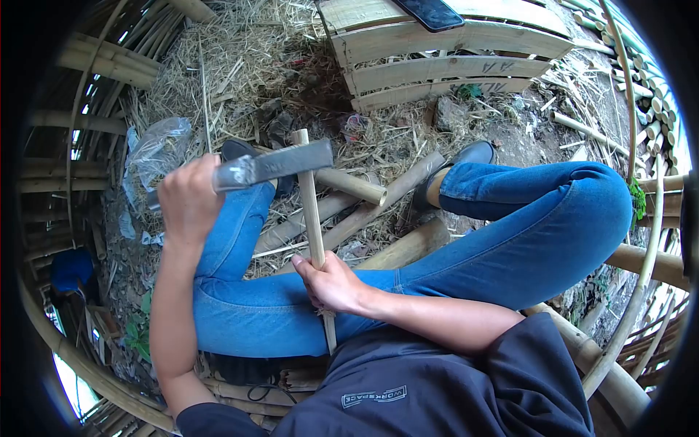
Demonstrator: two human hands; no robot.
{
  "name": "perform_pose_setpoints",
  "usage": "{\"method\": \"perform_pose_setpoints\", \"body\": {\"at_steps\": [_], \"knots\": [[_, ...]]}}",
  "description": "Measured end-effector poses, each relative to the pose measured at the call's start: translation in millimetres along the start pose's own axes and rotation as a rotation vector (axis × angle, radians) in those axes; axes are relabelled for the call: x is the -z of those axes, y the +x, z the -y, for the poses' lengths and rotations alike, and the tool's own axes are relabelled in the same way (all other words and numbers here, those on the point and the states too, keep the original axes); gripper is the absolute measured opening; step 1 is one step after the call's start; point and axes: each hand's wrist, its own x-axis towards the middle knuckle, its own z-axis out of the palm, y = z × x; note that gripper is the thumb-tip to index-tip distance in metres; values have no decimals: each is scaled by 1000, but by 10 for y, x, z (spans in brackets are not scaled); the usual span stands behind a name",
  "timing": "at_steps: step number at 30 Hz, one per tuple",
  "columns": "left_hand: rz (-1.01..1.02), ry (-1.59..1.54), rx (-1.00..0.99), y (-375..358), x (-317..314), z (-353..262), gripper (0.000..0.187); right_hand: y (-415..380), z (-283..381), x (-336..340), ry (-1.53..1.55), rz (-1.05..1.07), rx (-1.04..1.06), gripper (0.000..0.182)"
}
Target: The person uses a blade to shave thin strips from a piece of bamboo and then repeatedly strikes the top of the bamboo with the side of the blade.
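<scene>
My left hand (191, 200) is wrapped round the handle of a short, broad-bladed machete (287, 162). Its square-ended blade points right and overlaps the upper part of a split bamboo stick (312, 215) in this view. That pale stick stands roughly upright from my lap, and its lower end lies over my thigh. My right hand (331, 282) grips it below the middle, thumb along the side. The blade is well above my right hand. Beyond the stick, cut bamboo poles (353, 186) lie on the ground between my legs.
A slatted wooden crate (451, 69) stands ahead with a phone (429, 13) on top. Clear plastic (162, 146) lies on the straw-covered ground at left. Several bamboo poles (655, 109) are stacked at far right. A blue object (71, 269) is at far left.
</scene>
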Motion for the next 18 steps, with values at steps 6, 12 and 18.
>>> {"method": "perform_pose_setpoints", "body": {"at_steps": [6,12,18], "knots": [[-4,49,136,93,87,250,10,51,-61,-9,50,34,14,50],[55,-196,53,-61,241,-41,20,25,10,19,106,48,-26,47],[218,-260,-136,-183,47,-243,15,32,10,18,170,53,-33,44]]}}
